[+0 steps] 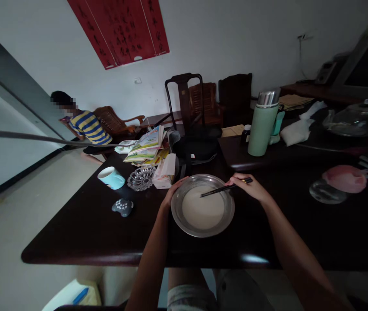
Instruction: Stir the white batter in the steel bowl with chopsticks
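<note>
A round metal bowl [228,214] holding a pale, smooth batter stands on the dark wooden table [89,233] in front of me. My left hand [171,192] curls round the bowl's far left rim. My right hand [247,185] is closed on a pair of dark chopsticks [222,188], whose tips reach over the batter near the bowl's middle.
Left of the bowl lie a small dark gadget [123,207], a blue mug [111,177], a glass ashtray [141,178], a tissue box [165,171] and booklets [146,146]. A green thermos [262,123], a pink lid [345,178] and chairs [184,99] stand beyond. A person in a striped shirt [88,127] sits far left.
</note>
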A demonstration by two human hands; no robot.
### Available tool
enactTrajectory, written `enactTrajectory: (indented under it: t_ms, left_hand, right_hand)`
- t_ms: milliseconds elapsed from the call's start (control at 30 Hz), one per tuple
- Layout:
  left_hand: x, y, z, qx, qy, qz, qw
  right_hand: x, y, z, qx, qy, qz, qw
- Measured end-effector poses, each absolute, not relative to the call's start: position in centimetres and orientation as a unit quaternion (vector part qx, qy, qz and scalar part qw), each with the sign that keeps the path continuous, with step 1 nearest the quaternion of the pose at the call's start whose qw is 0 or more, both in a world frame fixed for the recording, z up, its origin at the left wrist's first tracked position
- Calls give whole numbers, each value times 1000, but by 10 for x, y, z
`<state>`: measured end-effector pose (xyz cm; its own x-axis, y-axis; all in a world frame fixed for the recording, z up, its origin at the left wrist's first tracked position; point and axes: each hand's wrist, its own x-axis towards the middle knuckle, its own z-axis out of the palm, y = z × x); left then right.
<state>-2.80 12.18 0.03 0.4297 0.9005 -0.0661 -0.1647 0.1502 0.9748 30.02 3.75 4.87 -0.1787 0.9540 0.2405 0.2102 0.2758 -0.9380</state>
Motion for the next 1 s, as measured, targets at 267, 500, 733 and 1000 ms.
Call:
enactTrajectory:
  t_ms: [267,500,733,1000]
  left_hand:
    - [-28,120,2,503,357,397,679]
    - [-29,122,-2,509,349,405,675]
    - [-30,124,-3,516,347,398,675]
    - [-29,127,-3,532,344,388,669]
  right_hand:
    - [295,38,48,-412,-680,451,405]
    - [308,40,47,-458,-621,427,472]
    - [298,39,46,-435,-674,419,425]
    - [308,38,49,-457,-641,418,454]
